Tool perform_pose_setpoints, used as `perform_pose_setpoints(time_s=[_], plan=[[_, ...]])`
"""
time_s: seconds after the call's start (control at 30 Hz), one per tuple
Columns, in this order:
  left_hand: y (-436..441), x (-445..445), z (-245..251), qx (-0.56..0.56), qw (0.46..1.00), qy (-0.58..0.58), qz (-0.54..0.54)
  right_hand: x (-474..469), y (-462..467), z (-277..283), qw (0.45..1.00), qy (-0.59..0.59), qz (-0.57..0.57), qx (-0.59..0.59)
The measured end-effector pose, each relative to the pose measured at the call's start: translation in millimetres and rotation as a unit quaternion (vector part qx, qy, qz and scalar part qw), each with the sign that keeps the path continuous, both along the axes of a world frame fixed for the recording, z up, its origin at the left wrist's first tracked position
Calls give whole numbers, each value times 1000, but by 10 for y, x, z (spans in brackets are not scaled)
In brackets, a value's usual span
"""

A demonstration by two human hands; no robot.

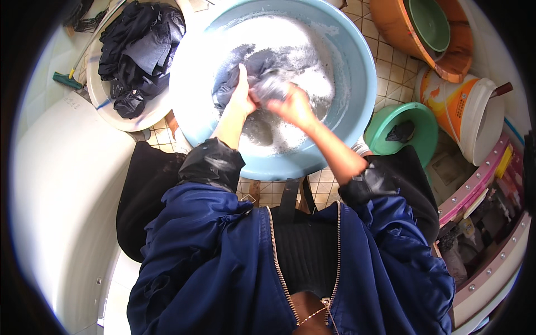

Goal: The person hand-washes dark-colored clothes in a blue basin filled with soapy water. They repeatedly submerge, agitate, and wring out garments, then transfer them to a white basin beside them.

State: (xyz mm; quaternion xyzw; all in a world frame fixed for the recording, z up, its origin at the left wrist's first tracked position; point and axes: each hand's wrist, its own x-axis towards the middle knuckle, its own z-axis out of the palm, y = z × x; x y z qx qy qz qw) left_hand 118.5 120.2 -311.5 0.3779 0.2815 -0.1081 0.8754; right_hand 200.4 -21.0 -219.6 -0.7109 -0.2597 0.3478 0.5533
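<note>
A large light-blue plastic basin (356, 54) of foamy water stands before me, with a dark wet cloth (268, 63) partly sunk in the suds. Over its middle, my left hand (243, 94) grips the cloth, thumb raised. My right hand (295, 104) is beside it on the right, closed on a bunched part of the same cloth, which is blurred by motion. Both hands are above the water near each other. Bright glare washes out the basin's left side. Dark clothes (142, 42) lie heaped in a pale basin (121, 124) to the left.
A green basin (372, 130) holding a small dark cloth stands at the right. Behind it are a white and orange bucket (439, 100) and an orange tub (385, 25) with a green bowl inside. A white bathtub (63, 159) and a green brush (67, 79) are on the left.
</note>
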Motion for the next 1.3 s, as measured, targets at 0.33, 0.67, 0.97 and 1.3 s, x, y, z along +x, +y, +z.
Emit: perform_pose_setpoints(time_s=[0.33,0.67,0.97,1.3], plan=[[-357,-170,-66,-190,900,254,299,-36,210,-392,915,-136,-97,-367],[-261,-133,293,-189,879,421,118,-180,-174,-1038,920,157,-216,-289],[-289,-176,302,-234,912,271,202,-504,256,565,987,-62,91,-121],[-230,-342,19,-23,932,304,198,139,-319,-714,902,-181,-17,-392]])
